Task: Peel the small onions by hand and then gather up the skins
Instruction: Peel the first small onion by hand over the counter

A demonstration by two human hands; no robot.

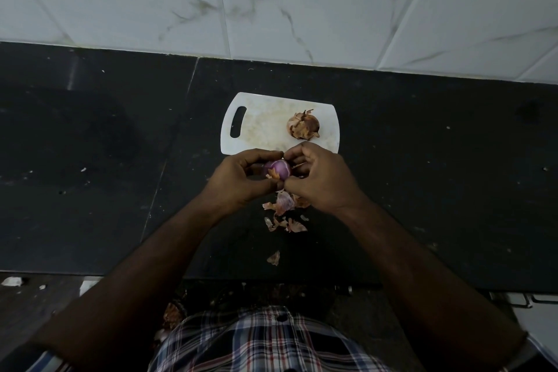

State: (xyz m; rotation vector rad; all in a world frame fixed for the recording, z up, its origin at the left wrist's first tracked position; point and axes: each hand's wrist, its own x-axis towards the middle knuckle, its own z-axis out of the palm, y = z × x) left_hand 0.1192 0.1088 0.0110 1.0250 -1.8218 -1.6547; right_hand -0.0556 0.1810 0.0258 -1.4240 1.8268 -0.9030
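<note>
The small onion sat between the 2 hands, held just above the dark desk and just in front of the near edge of the white cutting board. The left hand cradled it from the left side, its fingers curled over the top and the thumb below. The right hand closed in from the right, its fingers narrowed to a pinch at the onion's right flank, where a strip of dry skin still clung. Most of the facing surface already showed bare purple. The onion's long axis could not be told, since both ends were hidden by the hands. The remaining skin lay toward the right hand, so the next pull would likely go rightward and down. Loose skins lay scattered on the desk directly beneath the hands, toward the person. A second onion, still unpeeled, rested on the board.
</note>
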